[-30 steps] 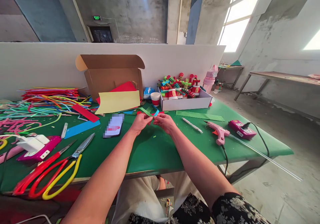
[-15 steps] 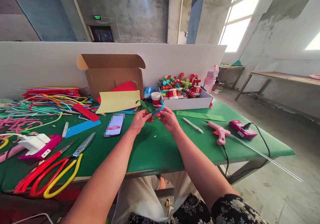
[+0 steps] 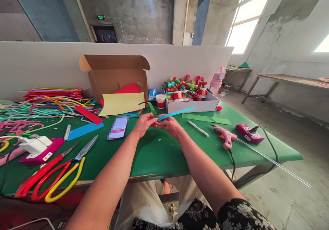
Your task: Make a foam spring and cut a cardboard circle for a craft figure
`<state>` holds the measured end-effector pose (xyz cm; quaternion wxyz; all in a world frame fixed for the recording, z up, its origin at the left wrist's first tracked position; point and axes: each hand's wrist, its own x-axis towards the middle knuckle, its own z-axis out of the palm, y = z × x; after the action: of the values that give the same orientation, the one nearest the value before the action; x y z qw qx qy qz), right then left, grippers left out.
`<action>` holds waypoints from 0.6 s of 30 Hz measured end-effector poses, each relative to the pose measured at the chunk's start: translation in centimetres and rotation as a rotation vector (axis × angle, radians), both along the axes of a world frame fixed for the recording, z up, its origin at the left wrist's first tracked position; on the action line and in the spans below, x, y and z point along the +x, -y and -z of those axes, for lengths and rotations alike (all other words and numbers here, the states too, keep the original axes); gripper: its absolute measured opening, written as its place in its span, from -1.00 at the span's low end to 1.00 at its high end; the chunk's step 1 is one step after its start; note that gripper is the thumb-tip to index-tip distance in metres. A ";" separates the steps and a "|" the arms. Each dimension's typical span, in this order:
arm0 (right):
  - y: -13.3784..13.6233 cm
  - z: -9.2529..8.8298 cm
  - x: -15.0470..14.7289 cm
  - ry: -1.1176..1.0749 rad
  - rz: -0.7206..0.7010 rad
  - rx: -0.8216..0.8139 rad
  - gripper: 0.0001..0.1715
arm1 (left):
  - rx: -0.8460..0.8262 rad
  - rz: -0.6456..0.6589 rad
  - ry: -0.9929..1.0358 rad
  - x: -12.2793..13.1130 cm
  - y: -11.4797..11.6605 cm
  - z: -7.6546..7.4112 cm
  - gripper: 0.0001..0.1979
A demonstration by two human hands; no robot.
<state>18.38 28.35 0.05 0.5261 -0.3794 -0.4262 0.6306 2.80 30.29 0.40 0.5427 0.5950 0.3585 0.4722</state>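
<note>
Above the near middle of the green table, my left hand (image 3: pixel 144 124) and my right hand (image 3: pixel 170 125) meet, fingertips pinched together. Between them is the crossing of two paper strips. The blue paper strip (image 3: pixel 177 113) stretches out to the right over my right fingers. From the same spot the green paper strip (image 3: pixel 152 109) rises up and to the left, its far end bent over. My fingers mostly cover the part where the strips meet. My left hand is closed on the green strip's side, my right hand on the blue strip's side.
Behind the hands stand paper cups (image 3: pixel 160 101) and a white box (image 3: pixel 192 106) of colourful cup figures. Scissors (image 3: pixel 84 151), a phone (image 3: pixel 118 128) and pipe cleaners (image 3: pixel 51 103) lie left. A pen (image 3: pixel 198 128), a green strip (image 3: pixel 205 118) and a pink glue gun (image 3: pixel 226 136) lie right.
The blue strip was curled upward near my right fingers and now lies straight out to the right. The green strip stands a little steeper. My right hand has shifted slightly left, nearer my left.
</note>
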 end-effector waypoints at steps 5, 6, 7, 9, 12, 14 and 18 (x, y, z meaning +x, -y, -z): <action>0.3 -0.9 0.7 0.360 -0.089 -0.003 -0.88 | -0.021 -0.075 -0.060 -0.1 -0.5 0.5 -0.57; 0.4 -1.1 0.6 0.366 -0.079 0.048 -0.82 | -0.023 -0.078 -0.072 -0.1 -0.6 0.5 -0.57; 0.4 -1.2 0.4 0.357 -0.019 0.107 -0.78 | -0.024 -0.072 -0.083 -0.1 -0.7 0.6 -0.57; 0.5 -1.2 0.0 0.373 0.191 0.223 -0.71 | -0.016 -0.042 -0.097 0.0 -0.7 0.7 -0.58; 0.4 -0.8 -0.5 0.546 0.421 0.329 -0.72 | 0.020 0.005 -0.124 0.3 -0.5 0.9 -0.63; 0.2 -0.4 -0.5 0.641 0.431 0.345 -0.79 | 0.047 0.023 -0.151 0.4 -0.4 0.9 -0.65; -0.3 -0.1 -0.3 0.540 0.356 0.320 -0.84 | 0.070 0.037 -0.189 0.5 -0.3 0.9 -0.63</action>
<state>18.11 28.60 0.20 0.5491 -0.5133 -0.5704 0.3312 3.28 30.54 -0.46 0.4941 0.6619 0.3804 0.4160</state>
